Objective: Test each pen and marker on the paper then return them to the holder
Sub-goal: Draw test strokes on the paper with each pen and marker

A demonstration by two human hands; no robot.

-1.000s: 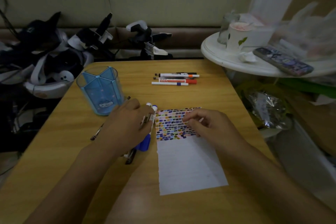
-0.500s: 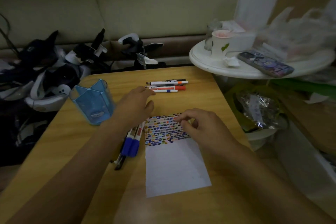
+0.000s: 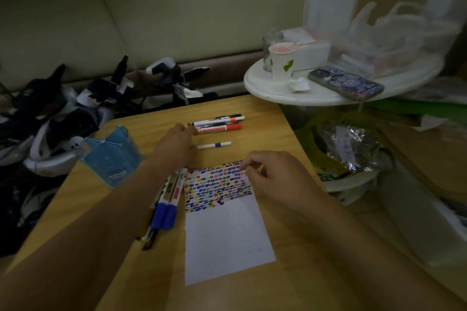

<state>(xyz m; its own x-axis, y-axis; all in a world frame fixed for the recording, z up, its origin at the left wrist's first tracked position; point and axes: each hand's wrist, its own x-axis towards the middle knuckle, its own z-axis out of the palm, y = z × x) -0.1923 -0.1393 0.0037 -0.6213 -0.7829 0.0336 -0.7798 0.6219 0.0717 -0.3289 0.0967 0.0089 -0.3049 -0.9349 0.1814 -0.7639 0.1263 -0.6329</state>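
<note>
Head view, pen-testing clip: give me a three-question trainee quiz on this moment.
1. True or false: the blue holder has pens standing in it.
2. Which hand reaches toward the far markers: A the left hand, B the right hand?
3. Fill in: the right hand rests on the ____.

Key: 1 false, it looks empty. 2 A. 3 paper.

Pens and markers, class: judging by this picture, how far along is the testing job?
Done: the paper already carries many coloured swatches. In hand: the left hand reaches for the markers at the far edge; the right hand steadies the paper. Left: the blue holder looks empty, and a bundle of pens lies beside the paper.
</note>
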